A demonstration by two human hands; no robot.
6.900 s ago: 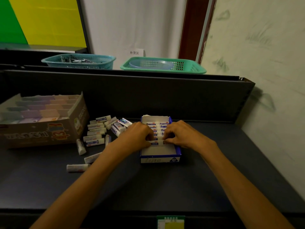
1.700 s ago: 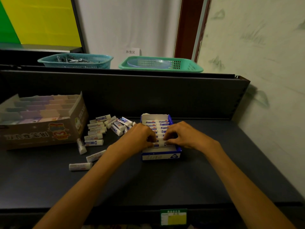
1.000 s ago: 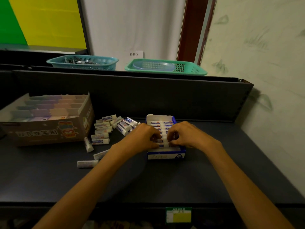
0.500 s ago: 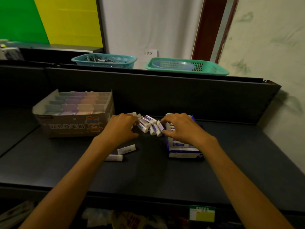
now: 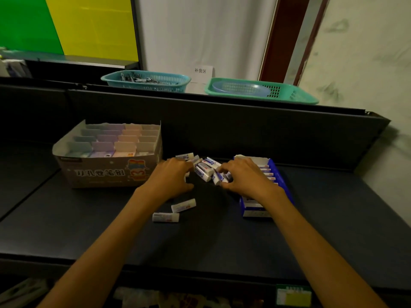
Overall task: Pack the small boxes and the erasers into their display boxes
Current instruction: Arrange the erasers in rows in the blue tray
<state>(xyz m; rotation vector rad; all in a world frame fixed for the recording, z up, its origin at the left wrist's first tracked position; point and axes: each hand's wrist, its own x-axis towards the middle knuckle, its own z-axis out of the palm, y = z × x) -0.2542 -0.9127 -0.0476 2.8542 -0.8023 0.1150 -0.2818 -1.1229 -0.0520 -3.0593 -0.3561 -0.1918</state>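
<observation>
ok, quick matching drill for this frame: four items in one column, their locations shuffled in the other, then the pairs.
Items:
1. blue display box
2. cardboard display box
3. teal basket
4. loose eraser pile

Places:
A. back ledge, left of the green basket
B. between the two hands
C. under the right hand
D. left of the left hand

Pairs: 1-C, 2-D, 3-A, 4-B

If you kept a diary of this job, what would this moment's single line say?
step: gathering loose erasers | left hand: on pile | right hand: pinching an eraser | blue box: partly filled
</observation>
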